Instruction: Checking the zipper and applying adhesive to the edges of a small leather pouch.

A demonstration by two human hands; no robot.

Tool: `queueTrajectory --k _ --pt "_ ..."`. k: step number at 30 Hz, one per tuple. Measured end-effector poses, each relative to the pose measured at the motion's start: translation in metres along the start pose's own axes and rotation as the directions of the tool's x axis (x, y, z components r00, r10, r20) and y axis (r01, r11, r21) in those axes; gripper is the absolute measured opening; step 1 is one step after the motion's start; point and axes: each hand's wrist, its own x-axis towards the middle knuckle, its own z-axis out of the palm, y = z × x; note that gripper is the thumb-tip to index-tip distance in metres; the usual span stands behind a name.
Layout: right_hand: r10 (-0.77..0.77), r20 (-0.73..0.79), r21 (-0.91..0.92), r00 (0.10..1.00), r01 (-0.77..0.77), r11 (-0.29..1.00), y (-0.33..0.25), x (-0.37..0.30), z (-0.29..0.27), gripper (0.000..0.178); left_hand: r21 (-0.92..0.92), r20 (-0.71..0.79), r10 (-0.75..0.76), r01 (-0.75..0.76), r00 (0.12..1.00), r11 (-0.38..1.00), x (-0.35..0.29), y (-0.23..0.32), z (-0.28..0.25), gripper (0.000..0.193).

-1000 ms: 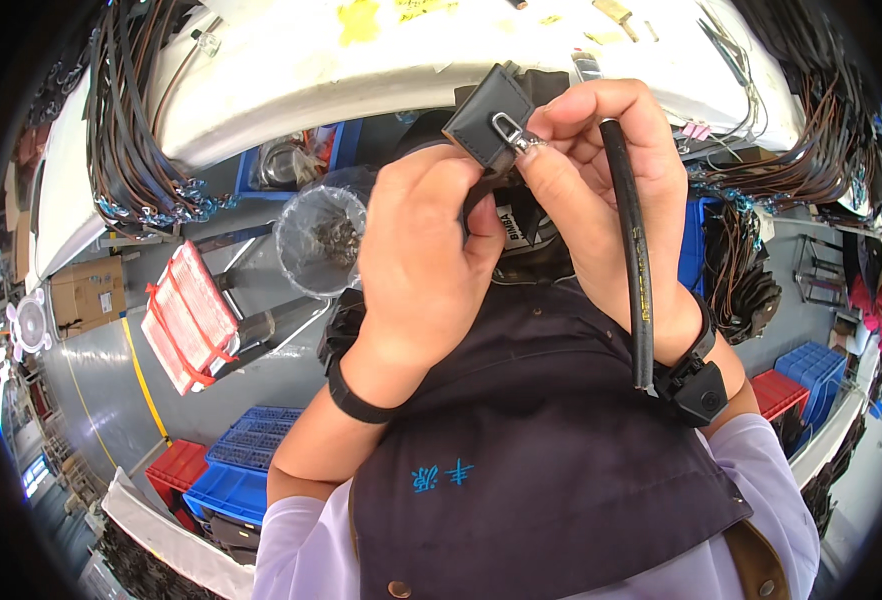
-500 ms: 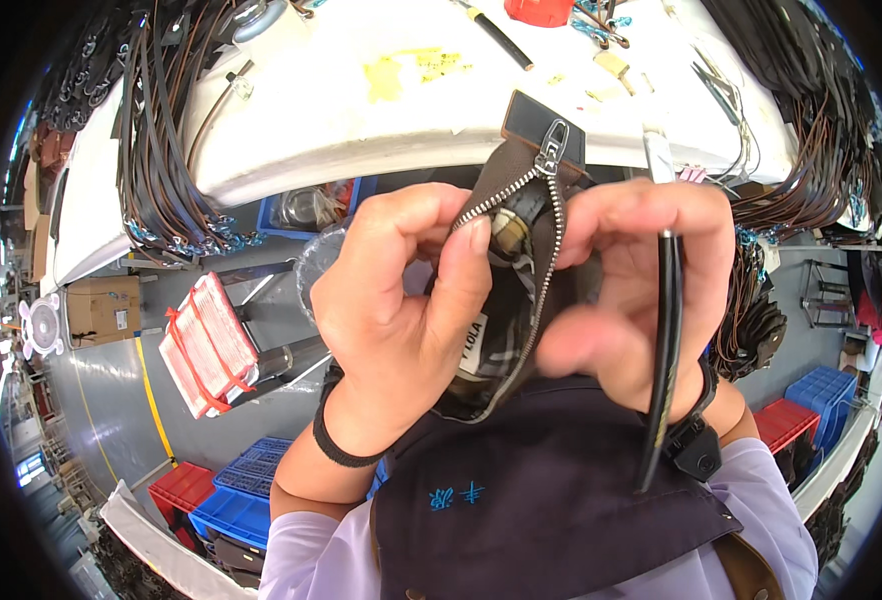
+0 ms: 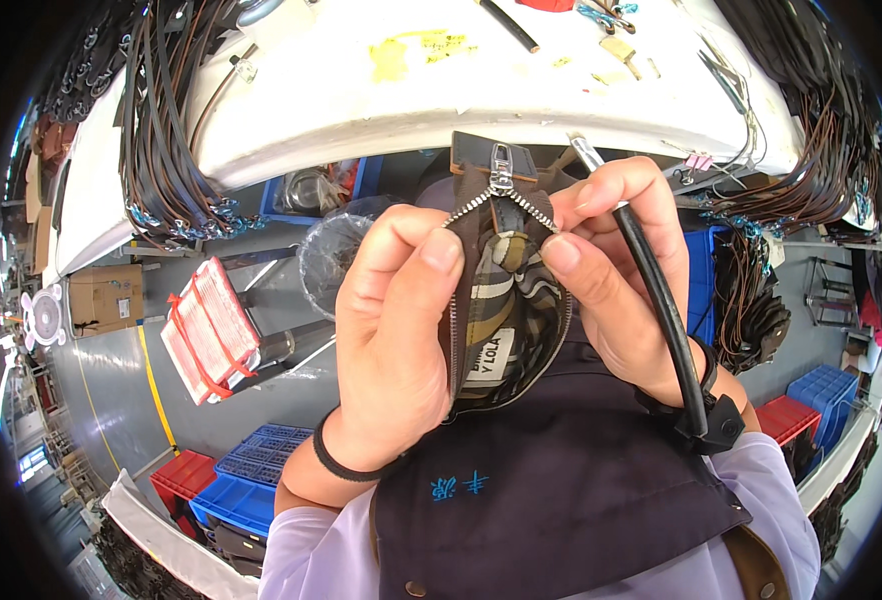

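While a striped-lined pouch [image 3: 491,310] hangs open just off the near edge of the white counter [image 3: 321,120], the left hand [image 3: 396,325] pinches one side of its parted zipper [image 3: 502,178]; the right hand [image 3: 626,275] pinches the other, a black tool [image 3: 661,310] lying across it.

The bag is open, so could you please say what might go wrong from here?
The lining bunches between the sides of the zip and might catch in it. The left hand and right hand spread those sides below the slider, which may strain it. The black tool in the right hand could scrape the bag.
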Motion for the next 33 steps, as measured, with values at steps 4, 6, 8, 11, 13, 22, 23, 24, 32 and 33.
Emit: queueTrajectory --k 4,6,8,11,13,22,23,24,32,33 --pt "-0.158 -0.027 -0.169 0.987 0.151 0.974 -0.001 0.001 0.000 0.021 -0.106 -0.076 0.082 -0.090 0.994 0.990 -0.004 -0.014 0.005 0.021" --pt "-0.267 0.093 -0.450 0.959 0.280 0.848 -0.008 -0.002 -0.014 0.030 -0.095 -0.073 0.085 -0.092 0.994 0.991 -0.006 -0.015 0.006 0.022" --pt "-0.382 0.276 -0.543 0.882 0.471 0.695 -0.019 0.000 -0.027 0.042 -0.078 -0.086 0.059 -0.066 0.995 0.995 -0.007 -0.014 0.006 0.022" --pt "-0.409 0.319 -0.554 0.855 0.518 0.651 -0.035 -0.004 -0.013 0.032 -0.065 -0.078 0.123 -0.128 0.989 0.990 -0.008 -0.021 0.006 0.020" --pt "-0.313 0.382 -0.594 0.870 0.490 0.637 -0.044 -0.006 0.000 0.026 -0.030 -0.082 0.157 -0.160 0.984 0.987 -0.008 -0.022 0.008 0.018" --pt "-0.514 0.382 -0.683 0.768 0.609 0.403 -0.024 0.007 0.009 0.018 -0.072 -0.090 0.208 -0.215 0.974 0.974 -0.012 -0.024 0.018 0.012" --pt "-0.538 0.329 -0.713 0.776 0.578 0.397 -0.025 0.006 0.010 0.016 -0.080 -0.102 0.200 -0.208 0.975 0.975 -0.012 -0.024 0.019 0.013" --pt "-0.529 0.320 -0.722 0.786 0.564 0.401 -0.024 0.005 0.008 0.014 -0.065 -0.115 0.170 -0.178 0.979 0.982 -0.012 -0.024 0.018 0.013" --pt "-0.500 0.300 -0.724 0.813 0.535 0.436 -0.020 0.007 0.009 0.011 -0.026 -0.125 0.236 -0.241 0.964 0.970 -0.011 -0.029 0.012 0.014" --pt "-0.585 0.322 -0.692 0.744 0.607 0.391 -0.015 0.006 0.012 0.012 -0.003 -0.133 0.211 -0.213 0.968 0.977 -0.011 -0.028 0.014 0.014"
